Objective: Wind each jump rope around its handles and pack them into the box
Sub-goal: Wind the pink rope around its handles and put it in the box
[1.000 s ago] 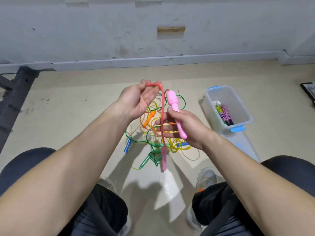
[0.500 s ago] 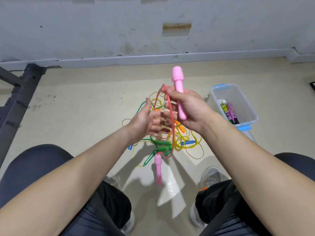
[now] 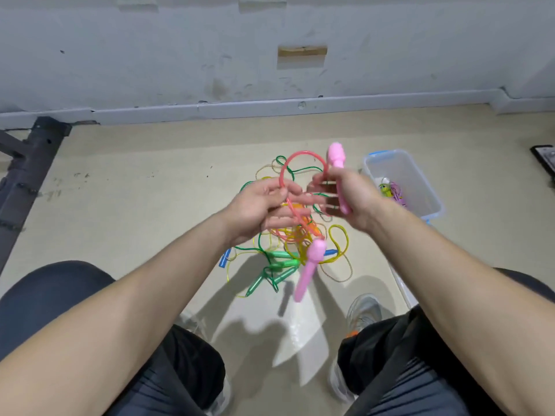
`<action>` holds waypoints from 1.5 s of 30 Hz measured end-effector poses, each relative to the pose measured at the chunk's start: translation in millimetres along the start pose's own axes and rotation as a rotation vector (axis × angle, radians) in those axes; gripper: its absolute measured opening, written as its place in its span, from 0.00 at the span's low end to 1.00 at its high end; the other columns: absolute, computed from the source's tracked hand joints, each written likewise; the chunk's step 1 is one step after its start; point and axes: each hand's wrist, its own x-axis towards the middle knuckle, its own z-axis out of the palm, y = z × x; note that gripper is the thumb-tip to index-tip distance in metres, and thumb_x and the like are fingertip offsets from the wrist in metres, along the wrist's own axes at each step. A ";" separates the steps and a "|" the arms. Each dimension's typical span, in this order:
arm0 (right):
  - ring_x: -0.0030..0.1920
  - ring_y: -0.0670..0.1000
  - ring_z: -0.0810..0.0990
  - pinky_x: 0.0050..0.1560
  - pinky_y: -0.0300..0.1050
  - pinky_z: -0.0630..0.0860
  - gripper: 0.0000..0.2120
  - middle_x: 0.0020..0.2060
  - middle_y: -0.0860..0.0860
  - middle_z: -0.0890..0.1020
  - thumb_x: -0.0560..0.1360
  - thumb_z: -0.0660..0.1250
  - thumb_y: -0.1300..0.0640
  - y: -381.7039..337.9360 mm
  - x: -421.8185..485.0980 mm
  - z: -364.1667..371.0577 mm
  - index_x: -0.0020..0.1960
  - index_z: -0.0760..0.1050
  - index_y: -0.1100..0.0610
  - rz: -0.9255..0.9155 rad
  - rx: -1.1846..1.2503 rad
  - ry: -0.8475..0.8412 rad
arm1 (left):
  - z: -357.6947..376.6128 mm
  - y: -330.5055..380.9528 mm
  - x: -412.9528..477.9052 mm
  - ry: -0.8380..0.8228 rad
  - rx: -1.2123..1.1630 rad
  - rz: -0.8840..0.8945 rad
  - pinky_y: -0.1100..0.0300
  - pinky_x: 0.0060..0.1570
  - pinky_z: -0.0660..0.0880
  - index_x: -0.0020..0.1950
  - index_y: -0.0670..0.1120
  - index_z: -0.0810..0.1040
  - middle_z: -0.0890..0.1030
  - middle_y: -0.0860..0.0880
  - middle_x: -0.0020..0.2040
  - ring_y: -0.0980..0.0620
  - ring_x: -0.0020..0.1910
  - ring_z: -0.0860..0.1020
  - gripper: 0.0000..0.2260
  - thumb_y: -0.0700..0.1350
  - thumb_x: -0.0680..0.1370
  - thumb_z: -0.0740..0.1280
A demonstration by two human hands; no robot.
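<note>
Handling of the thin red plastic jump rope cord (image 3: 300, 154)?

Light, springy, probably slick; apt to uncoil if let slack. Looped between both hands, above the tangled pile of coloured ropes (image 3: 279, 262) on the floor.

Grips?

Pink plastic handle (image 3: 338, 163) clenched upright in the right hand (image 3: 353, 199); cord pinched in the left hand (image 3: 258, 205); second pink handle (image 3: 309, 268) dangling free below.

Best hold?

By the rigid handles, with tension. Then into the clear plastic box with blue clips (image 3: 432, 202), to the right.

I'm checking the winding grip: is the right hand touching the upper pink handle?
Touching. The head view shows the right hand wrapped round the upper pink handle, whose ends stick out above and below the fist.
</note>
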 end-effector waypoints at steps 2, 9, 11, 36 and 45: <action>0.38 0.56 0.80 0.30 0.39 0.74 0.08 0.47 0.59 0.82 0.82 0.61 0.52 19.1 -6.1 -1.0 0.53 0.73 0.57 0.056 0.152 -0.028 | 5.5 15.1 7.6 0.065 -0.129 0.018 0.54 0.48 0.83 0.55 0.43 0.74 0.87 0.45 0.50 0.46 0.46 0.86 0.10 0.40 0.87 0.53; 0.35 0.56 0.80 0.39 0.46 0.77 0.13 0.37 0.57 0.82 0.83 0.60 0.49 30.2 -32.2 4.8 0.56 0.75 0.58 0.038 0.146 -0.240 | 7.4 37.1 23.4 0.333 -0.446 0.019 0.57 0.36 0.83 0.59 0.39 0.71 0.85 0.40 0.49 0.46 0.40 0.86 0.08 0.38 0.87 0.53; 0.31 0.54 0.75 0.37 0.47 0.74 0.15 0.34 0.56 0.77 0.83 0.60 0.48 31.1 -34.9 8.9 0.56 0.72 0.61 0.030 0.240 -0.261 | 4.1 34.5 24.9 0.426 -0.434 -0.010 0.56 0.39 0.84 0.55 0.38 0.72 0.83 0.36 0.56 0.46 0.41 0.86 0.09 0.41 0.87 0.54; 0.44 0.54 0.84 0.44 0.49 0.79 0.16 0.43 0.53 0.85 0.83 0.58 0.44 69.7 -35.4 55.4 0.50 0.79 0.54 -0.196 -0.203 -0.093 | 27.8 -19.6 -20.8 0.407 -0.201 -0.166 0.57 0.32 0.81 0.54 0.38 0.80 0.80 0.49 0.31 0.55 0.26 0.78 0.12 0.45 0.85 0.61; 0.44 0.53 0.79 0.44 0.51 0.74 0.21 0.37 0.48 0.80 0.83 0.50 0.36 88.1 -52.1 49.4 0.40 0.70 0.46 -0.338 -0.836 -0.101 | 7.2 -15.2 -5.8 0.562 -0.341 -0.176 0.55 0.47 0.79 0.62 0.33 0.79 0.84 0.39 0.53 0.43 0.47 0.82 0.15 0.42 0.82 0.61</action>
